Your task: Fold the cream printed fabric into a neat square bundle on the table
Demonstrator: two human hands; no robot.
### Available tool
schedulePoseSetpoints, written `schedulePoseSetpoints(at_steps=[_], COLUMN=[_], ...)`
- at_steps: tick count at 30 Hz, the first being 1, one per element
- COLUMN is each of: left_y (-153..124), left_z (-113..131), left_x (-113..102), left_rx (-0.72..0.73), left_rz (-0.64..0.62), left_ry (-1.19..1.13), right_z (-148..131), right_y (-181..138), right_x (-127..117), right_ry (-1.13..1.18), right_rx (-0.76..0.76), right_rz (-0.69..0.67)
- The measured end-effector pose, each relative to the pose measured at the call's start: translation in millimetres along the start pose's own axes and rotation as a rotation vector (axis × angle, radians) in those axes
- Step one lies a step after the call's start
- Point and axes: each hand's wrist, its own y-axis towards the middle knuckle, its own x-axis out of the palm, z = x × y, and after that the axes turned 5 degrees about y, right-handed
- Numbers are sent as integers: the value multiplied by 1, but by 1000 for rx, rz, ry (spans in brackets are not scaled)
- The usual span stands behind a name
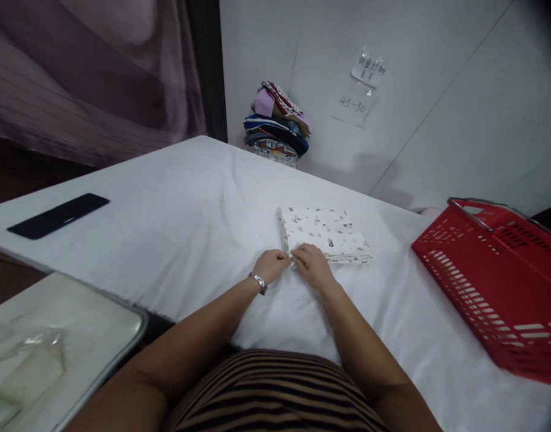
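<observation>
A folded white cloth with small dark prints (326, 233) lies flat on the white-covered table (176, 222). My left hand (270, 265), with a metal watch at the wrist, pinches the cloth's near left corner. My right hand (312, 264) sits right beside it, fingers curled onto the same near edge. Both hands are closed on the cloth and touch each other at the fingertips.
A red plastic basket (496, 294) stands at the right. A black phone (59, 215) lies at the table's far left. A pile of folded colourful clothes (278, 123) sits against the white wall. A pale tray-like surface (54, 342) is at the lower left.
</observation>
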Motion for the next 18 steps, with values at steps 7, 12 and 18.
schedulePoseSetpoints(at_steps=[7,12,18], left_y=[-1,-1,1], left_z=[1,0,-2], left_x=[0,-2,0], left_rx=[-4,-9,-12], left_rz=[8,-9,-12], left_ry=[3,-12,-13], right_z=[4,7,7], right_y=[2,-2,-1], right_x=[5,0,-2], right_ry=[135,77,-16], right_rx=[45,-3,-72], right_rz=[57,108,-29])
